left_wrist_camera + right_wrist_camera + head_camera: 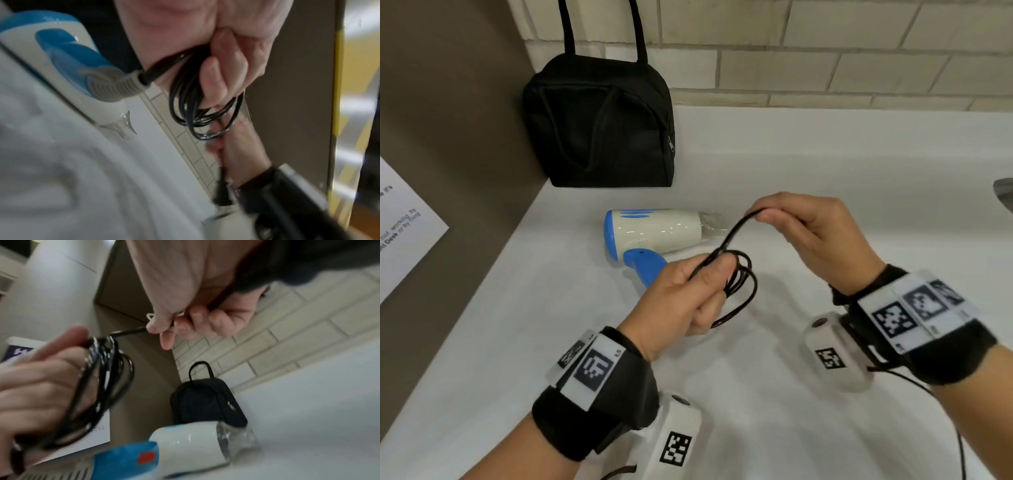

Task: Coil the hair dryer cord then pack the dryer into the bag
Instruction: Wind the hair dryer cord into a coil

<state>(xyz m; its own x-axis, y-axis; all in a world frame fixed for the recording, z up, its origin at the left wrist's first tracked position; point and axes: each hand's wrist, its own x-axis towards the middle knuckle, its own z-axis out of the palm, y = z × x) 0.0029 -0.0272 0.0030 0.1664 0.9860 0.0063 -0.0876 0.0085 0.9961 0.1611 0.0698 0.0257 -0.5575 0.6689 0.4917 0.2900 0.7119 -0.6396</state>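
White counter [825, 164] | bag [599, 126] zipped — dryer [654, 233] outside | both grips pinch cord [736, 284]

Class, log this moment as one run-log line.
coiling | left hand grips cord loops | right hand pinches cord | dryer on counter

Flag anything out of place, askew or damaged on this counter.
Nothing stands out. The white and blue hair dryer lies on its side on the white counter, intact. Its black cord is looped in the left hand, the right hand pinching a strand. The black fabric bag stands upright.
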